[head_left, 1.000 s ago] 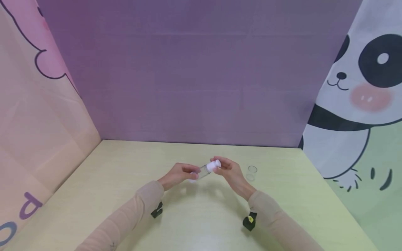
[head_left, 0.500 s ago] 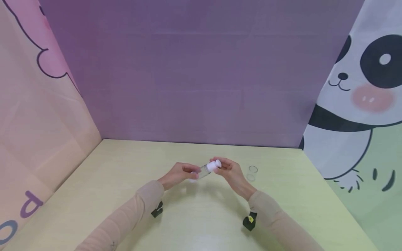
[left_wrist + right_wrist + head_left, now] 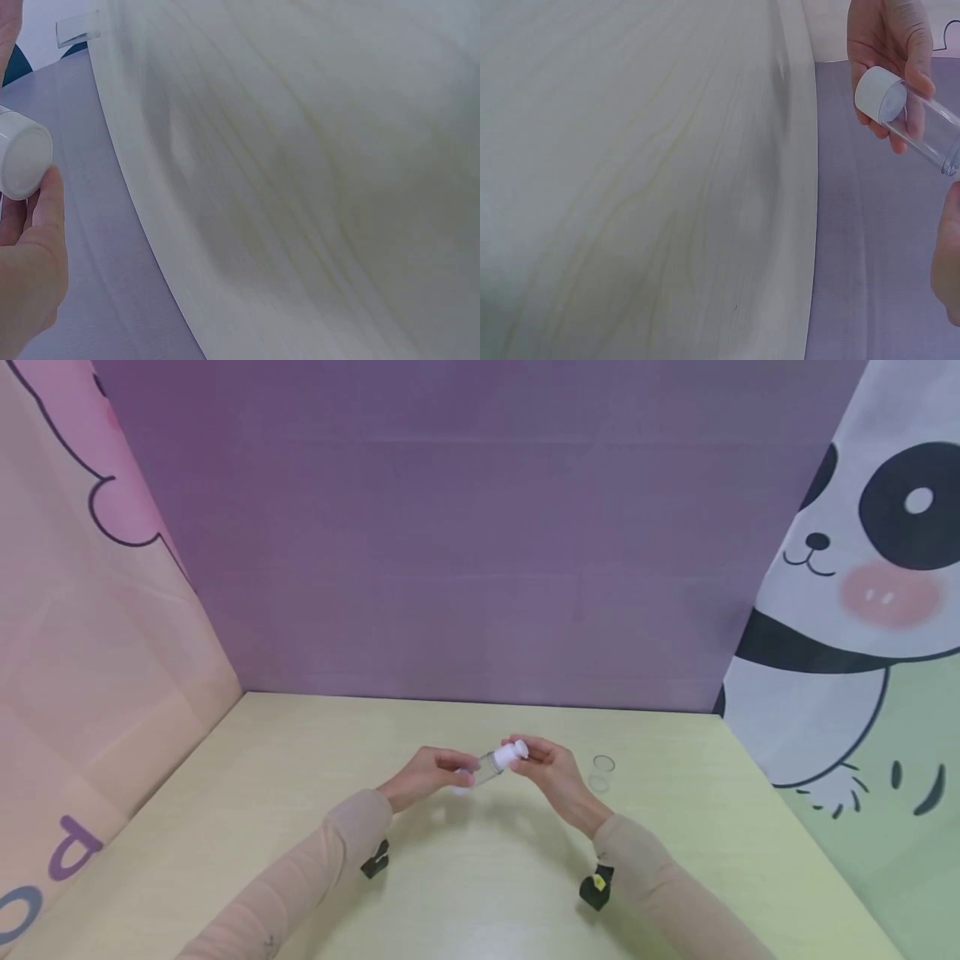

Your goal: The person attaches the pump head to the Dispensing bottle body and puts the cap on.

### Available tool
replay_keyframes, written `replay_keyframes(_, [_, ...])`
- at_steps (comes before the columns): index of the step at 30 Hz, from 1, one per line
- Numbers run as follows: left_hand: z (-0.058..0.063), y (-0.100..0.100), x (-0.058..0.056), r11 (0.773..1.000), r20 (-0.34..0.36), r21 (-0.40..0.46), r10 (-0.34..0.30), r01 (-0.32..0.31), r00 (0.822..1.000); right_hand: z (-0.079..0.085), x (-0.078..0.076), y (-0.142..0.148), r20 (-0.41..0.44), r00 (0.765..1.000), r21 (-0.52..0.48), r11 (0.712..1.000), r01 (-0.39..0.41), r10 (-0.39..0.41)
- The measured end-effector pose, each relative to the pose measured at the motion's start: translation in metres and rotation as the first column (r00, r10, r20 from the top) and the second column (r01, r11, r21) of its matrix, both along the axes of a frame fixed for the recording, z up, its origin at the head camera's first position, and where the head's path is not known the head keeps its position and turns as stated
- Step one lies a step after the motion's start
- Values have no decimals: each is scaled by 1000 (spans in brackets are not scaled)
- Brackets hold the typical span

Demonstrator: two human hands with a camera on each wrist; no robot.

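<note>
A clear cylindrical bottle [image 3: 486, 769] with a white base and a white stepped top is held tilted above the table, its top end up and to the right. My left hand [image 3: 429, 777] grips the base end between thumb and fingers. At the other end, my right hand [image 3: 553, 775] holds the white top [image 3: 510, 755]. The left wrist view shows the round white base [image 3: 28, 159] against my left fingers. In the right wrist view the bottle's clear body [image 3: 926, 131] spans between the two hands. A clear open-ended cylinder [image 3: 613, 765] lies on the table beyond my right hand.
The pale wood-grain table [image 3: 480, 877] ends at a purple backdrop [image 3: 480, 568]. Printed side panels stand left and right, the right one bearing a panda [image 3: 817, 718]. Black wrist mounts [image 3: 596, 892] hang beneath both sleeves.
Both hands and the bottle stay almost in place. The head view has shifted very slightly.
</note>
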State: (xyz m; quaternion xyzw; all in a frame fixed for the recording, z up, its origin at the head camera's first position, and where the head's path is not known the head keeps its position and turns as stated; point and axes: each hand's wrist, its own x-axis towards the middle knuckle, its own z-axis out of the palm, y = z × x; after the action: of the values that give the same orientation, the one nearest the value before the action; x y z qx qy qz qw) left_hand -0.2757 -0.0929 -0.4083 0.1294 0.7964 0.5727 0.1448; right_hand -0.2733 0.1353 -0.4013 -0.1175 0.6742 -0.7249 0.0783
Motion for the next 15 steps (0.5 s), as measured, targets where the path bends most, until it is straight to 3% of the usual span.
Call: replay_keyframes(15, [2,5,7,1000,11,-7,23,-23,1000,0,4,0,46,995,88,992,86,-90])
